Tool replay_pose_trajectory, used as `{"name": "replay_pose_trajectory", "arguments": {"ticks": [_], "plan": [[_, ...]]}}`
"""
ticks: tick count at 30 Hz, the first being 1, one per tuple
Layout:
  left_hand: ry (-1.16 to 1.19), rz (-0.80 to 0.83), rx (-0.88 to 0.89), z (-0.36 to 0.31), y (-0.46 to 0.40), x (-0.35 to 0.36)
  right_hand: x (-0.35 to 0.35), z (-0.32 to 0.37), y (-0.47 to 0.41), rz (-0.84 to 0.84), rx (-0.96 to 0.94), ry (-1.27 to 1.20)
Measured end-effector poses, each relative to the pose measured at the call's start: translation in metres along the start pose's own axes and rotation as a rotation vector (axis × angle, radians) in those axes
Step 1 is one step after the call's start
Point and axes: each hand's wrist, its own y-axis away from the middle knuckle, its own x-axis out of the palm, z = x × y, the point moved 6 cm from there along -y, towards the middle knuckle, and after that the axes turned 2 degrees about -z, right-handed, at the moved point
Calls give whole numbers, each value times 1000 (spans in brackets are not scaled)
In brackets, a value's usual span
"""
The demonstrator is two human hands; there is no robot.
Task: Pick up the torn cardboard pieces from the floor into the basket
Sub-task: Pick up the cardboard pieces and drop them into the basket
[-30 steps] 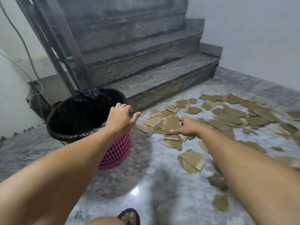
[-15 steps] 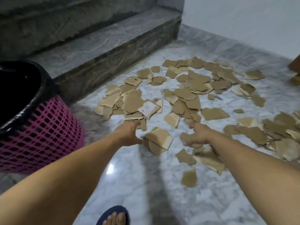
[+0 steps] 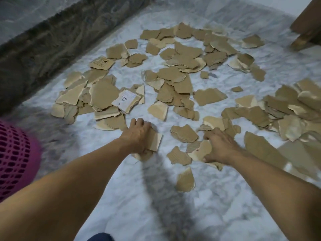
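Several torn brown cardboard pieces (image 3: 173, 80) lie scattered across the white marble floor (image 3: 217, 206). My left hand (image 3: 138, 136) is down on the floor, its fingers and thumb curled round a folded cardboard piece (image 3: 155, 141). To the right, my right hand (image 3: 221, 145) closes over a pale cardboard piece (image 3: 199, 151) in a small cluster. The pink mesh basket (image 3: 15, 153) shows only partly at the left edge, well left of both hands. One piece carries a white label (image 3: 126, 100).
A dark stone stair step (image 3: 52, 40) runs along the upper left. A brown wooden object (image 3: 305, 30) stands at the top right corner. My foot in a dark sandal (image 3: 100, 237) is at the bottom edge. Bare marble lies between my arms.
The view has swung down and right, away from the basket. Both hands have dropped onto the floor and closed on cardboard pieces; the left hand left the basket rim.
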Motion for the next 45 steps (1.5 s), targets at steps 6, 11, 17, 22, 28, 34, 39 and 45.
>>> {"name": "replay_pose_trajectory", "arguments": {"ticks": [6,11,17,22,28,34,39,45], "plan": [[-21,53,-137,4,-9,-3,2,0,2,-36,-24,170],[-39,119,-152,8,-9,-4,-15,5,1,-26,-63,48],[293,88,-240,41,-10,-24,-31,33,-28,-28,-40,-450],[371,41,-313,71,-15,-36,-28,64,-49,66,-91,-307],[297,-38,-441,100,-20,-25,-23,80,-52,-20,-41,-59],[279,-232,-469,115,-27,-27,-37,91,-75,-46,-62,-231],[472,-376,-601,144,-35,-35,-63,102,-116,-119,-63,-484],[815,-306,-876,160,-39,-32,-77,105,-148,-243,182,-273]]}}
